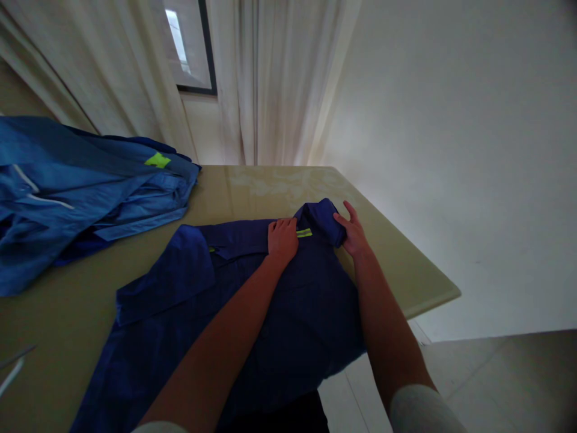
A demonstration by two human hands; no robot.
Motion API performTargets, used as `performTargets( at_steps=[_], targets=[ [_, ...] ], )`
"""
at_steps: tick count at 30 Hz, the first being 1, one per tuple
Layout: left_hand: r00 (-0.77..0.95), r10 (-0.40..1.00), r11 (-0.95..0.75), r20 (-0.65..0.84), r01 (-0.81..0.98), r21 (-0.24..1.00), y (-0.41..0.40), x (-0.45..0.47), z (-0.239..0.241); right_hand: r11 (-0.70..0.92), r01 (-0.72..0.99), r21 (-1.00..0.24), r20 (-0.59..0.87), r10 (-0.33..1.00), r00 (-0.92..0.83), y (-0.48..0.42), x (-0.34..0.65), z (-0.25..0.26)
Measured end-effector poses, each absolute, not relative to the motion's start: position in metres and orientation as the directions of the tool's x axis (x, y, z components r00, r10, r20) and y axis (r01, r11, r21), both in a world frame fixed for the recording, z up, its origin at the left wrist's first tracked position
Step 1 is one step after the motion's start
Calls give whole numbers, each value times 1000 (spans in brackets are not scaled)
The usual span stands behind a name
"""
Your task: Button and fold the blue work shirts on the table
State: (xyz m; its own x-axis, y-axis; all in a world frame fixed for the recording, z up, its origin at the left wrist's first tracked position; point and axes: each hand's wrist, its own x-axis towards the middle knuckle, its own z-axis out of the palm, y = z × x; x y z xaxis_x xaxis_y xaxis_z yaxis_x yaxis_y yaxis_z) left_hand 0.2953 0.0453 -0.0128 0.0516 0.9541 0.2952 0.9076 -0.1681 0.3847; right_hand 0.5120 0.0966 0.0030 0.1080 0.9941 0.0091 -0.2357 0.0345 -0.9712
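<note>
Pressing flat: left hand (282, 239) fingers curled on dark blue shirt (252, 300); right hand (354, 233) open against folded sleeve (321, 221), probably just touching.

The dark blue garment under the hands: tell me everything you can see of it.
The dark blue garment looks like woven work cloth, spread mostly flat on the pale table, its near edge hanging over the side. A sleeve lies to the left. A thin yellow-green stripe shows near the far end. The left hand presses flat on it; the right hand cups a folded lump of cloth at its far right corner.
</note>
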Motion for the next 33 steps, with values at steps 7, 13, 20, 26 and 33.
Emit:
performTargets(
  at_steps=[7, 13, 20, 26, 33],
  targets=[
    [99, 953, -210, 287, 899, 386, 45, 295, -14, 280, 181, -943, 324, 900, 292, 108, 521, -11],
    [157, 938, -274, 308, 881, 385, 44, 297, -16, 33, 93, -995, 78, 838, 541, 115, 532, -19],
    [206, 940, -299, 273, 881, 366, 44, 298, -16, -57, -26, -998, -61, 789, 611, 119, 537, -22],
    [256, 931, -333, 259, 887, 321, 46, 297, -19, -42, -109, -993, -95, 831, 548, 122, 550, -25],
    [332, 913, -393, 237, 870, 297, 45, 297, -16, 30, -144, -989, -38, 895, 444, 107, 532, -11]
  ],
)
